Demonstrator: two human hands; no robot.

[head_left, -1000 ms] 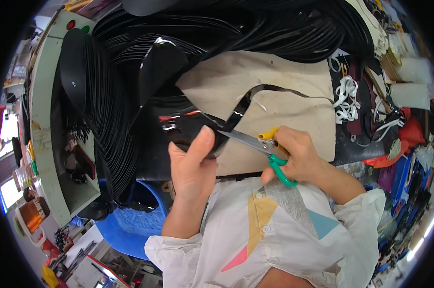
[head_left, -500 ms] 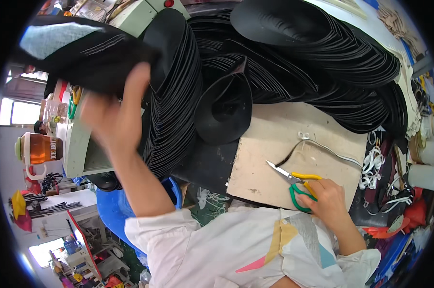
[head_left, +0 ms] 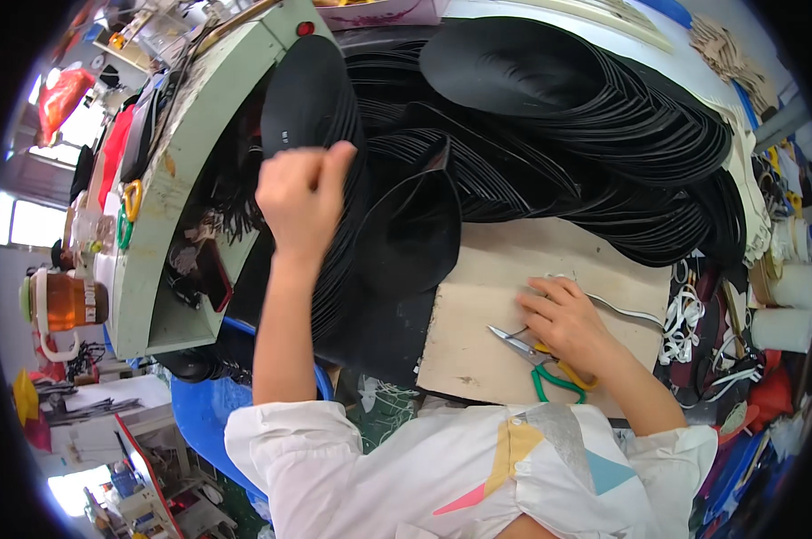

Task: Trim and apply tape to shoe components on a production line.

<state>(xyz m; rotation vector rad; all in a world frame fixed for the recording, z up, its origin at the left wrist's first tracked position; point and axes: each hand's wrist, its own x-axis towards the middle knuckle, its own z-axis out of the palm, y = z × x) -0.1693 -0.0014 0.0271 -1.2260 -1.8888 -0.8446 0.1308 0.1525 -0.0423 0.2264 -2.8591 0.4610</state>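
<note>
My left hand [head_left: 302, 202] is closed in a fist, slightly blurred, over a tall stack of black oval sheets [head_left: 309, 90]. Its curled fingertips are hidden, so whatever they hold cannot be made out. On a beige board [head_left: 464, 346], scissors [head_left: 554, 382] with one green and one yellow handle lie with their blades towards the left. My right hand [head_left: 563, 323] is just beyond them, fingers apart and partly covering the yellow handle. Its fingertips are at a thin white-and-black cord [head_left: 621, 310] that runs off to the right. Between the hands stands a curled black piece [head_left: 410, 238].
More black sheets [head_left: 585, 135] are heaped along the back. A pale green cabinet [head_left: 145, 269] with open shelves stands left, beside a bottle of amber liquid [head_left: 60, 301]. A blue bin [head_left: 199, 413] sits below it. White cords [head_left: 680, 323] lie in a tangle at the right.
The black piece that was by my left hand at the upper left is gone from there; that hand has moved right, over the stack. My right hand has let go of the scissors and reached forward.
</note>
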